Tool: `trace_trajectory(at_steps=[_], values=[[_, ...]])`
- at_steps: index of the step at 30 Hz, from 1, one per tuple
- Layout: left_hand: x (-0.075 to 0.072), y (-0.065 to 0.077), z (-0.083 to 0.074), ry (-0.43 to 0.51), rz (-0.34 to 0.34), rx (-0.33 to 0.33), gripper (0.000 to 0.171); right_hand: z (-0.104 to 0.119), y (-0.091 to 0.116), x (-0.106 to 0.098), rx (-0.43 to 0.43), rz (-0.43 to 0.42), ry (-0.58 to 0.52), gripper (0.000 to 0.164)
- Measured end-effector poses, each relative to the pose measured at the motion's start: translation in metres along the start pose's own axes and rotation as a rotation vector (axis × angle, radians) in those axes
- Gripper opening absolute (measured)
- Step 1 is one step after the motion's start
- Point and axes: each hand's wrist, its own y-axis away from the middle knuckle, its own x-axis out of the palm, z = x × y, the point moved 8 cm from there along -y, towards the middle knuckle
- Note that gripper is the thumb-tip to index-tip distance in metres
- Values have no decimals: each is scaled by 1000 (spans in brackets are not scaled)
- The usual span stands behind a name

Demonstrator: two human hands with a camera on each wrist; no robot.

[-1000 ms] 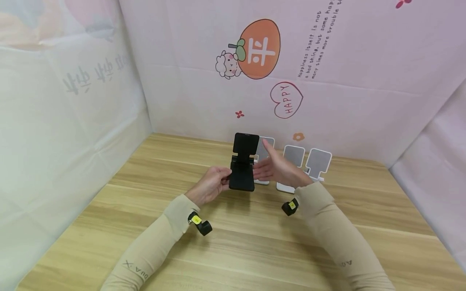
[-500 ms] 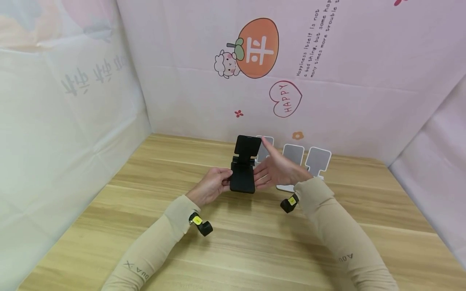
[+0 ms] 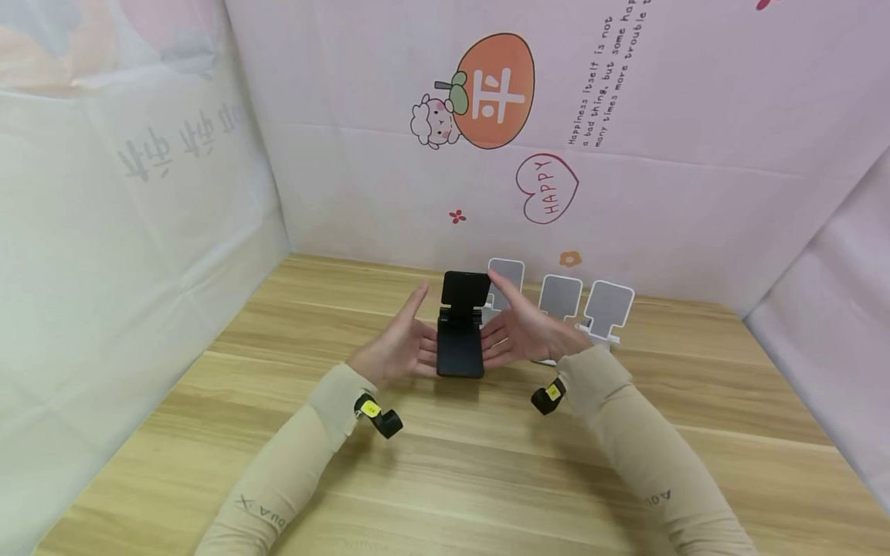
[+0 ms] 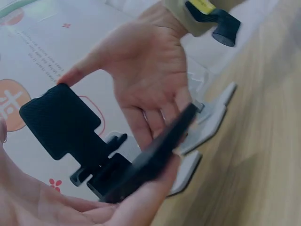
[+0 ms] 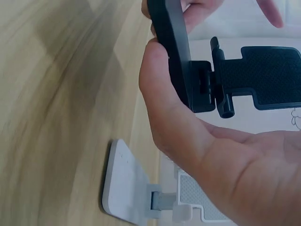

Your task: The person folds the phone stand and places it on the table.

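Note:
A black folding phone stand [image 3: 460,349], its upper plate raised on a hinge, is carried between both hands above the table. My left hand [image 3: 399,347] supports the base from the left with extended fingers, thumb pointing up and away from the stand. On the other side, my right hand [image 3: 524,328] has its straight fingers at the base's right edge. Its thumb reaches up to the corner of the upper plate, as the left wrist view shows. Part of the base hides some right fingertips in the left wrist view.
Three white phone stands with grey pads stand at the back: a left one [image 3: 507,282], a middle one [image 3: 560,296] and a right one [image 3: 608,307]. The right hand and forearm partly cover them. Behind the wooden table [image 3: 445,479] hangs a printed cloth [image 3: 389,193].
My left thumb has come off the base and swung upward, with the fingers straightening beneath it. The black phone stand has come slightly lower, and its upper plate appears tilted further back.

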Motion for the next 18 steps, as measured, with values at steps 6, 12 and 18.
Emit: trace_trajectory(at_steps=[6, 12, 18], values=[[3, -2, -1, -11, 48, -62, 141, 0, -1, 3, -14, -36, 11, 124], [3, -4, -3, -20, 48, -56, 134, 3, 0, 6, -48, -38, 23, 117], [2, -2, -8, 4, 74, -18, 108, 2, 0, 5, -105, -42, -4, 101]])
